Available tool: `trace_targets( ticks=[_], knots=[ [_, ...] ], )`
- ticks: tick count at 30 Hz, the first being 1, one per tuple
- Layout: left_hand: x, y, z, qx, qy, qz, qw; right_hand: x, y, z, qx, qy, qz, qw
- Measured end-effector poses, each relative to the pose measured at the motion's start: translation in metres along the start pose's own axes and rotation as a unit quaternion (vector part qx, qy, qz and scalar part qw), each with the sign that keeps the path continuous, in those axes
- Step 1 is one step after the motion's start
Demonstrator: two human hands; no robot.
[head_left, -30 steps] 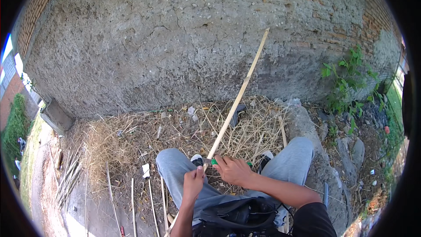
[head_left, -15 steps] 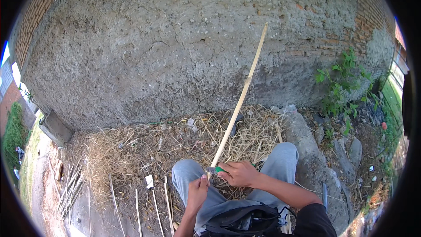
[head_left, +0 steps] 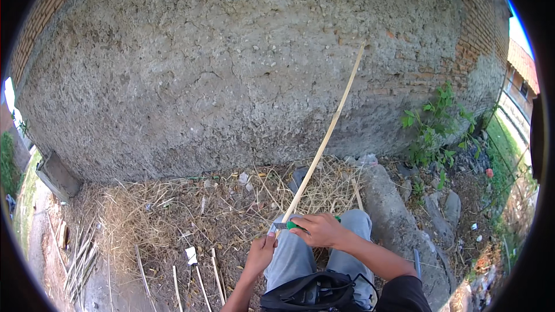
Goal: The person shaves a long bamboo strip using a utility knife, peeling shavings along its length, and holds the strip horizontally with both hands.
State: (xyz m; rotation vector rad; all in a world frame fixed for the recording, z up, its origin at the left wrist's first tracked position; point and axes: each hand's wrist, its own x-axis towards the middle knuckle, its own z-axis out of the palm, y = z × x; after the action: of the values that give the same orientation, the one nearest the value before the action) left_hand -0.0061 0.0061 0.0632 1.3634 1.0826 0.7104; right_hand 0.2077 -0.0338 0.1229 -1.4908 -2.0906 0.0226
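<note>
A long pale strip, which looks like split bamboo point(head_left: 319, 153), slants away from my lap toward the wall. Around its near end my left hand point(head_left: 260, 256) is closed, with the thumb uppermost. My right hand point(head_left: 319, 230) grips a green-handled utility knife point(head_left: 292, 225), and its short grey blade lies across the strip just beyond my left thumb. Both hands are above my grey-trousered knees. The fingers hide part of the knife handle and the very end of the strip.
A rough plastered wall point(head_left: 231, 81) rises ahead. Dry shavings point(head_left: 130, 219) cover the ground, with several loose strips point(head_left: 81, 268) at the left. A concrete ledge point(head_left: 384, 202) runs along the right, beside a leafy plant point(head_left: 433, 127). A black bag point(head_left: 315, 294) rests on my lap.
The whole view has shifted a little, and my knees are closer together. More of the knife's blade shows against the strip. Both hands keep their hold.
</note>
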Motion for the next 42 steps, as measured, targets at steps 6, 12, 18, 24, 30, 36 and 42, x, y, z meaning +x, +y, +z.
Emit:
trace_targets(
  ticks=[6,12,18,24,30,36,42],
  knots=[
    [0.007,-0.006,0.002,0.131,0.055,0.007,0.990,-0.004,0.021,0.013,0.023,-0.029,-0.034,0.999],
    [-0.002,-0.014,0.037,0.179,0.099,0.008,0.979,-0.024,0.051,0.032,0.044,-0.030,-0.077,0.996],
    [-0.023,0.000,0.061,0.216,0.141,0.003,0.966,-0.042,0.066,0.034,0.104,0.018,-0.080,0.991],
    [-0.023,-0.008,0.070,0.164,0.125,-0.020,0.978,-0.052,0.071,0.039,0.077,0.092,-0.089,0.989],
    [-0.015,-0.025,0.055,0.082,0.083,-0.076,0.990,-0.057,0.050,0.049,0.050,0.090,-0.022,0.994],
    [-0.018,-0.051,0.050,0.113,0.073,-0.082,0.988,-0.071,0.028,0.072,-0.011,0.097,0.026,0.995],
    [-0.027,-0.040,0.051,0.170,0.097,-0.017,0.981,-0.067,0.028,0.073,-0.050,0.124,-0.017,0.991]
  ],
)
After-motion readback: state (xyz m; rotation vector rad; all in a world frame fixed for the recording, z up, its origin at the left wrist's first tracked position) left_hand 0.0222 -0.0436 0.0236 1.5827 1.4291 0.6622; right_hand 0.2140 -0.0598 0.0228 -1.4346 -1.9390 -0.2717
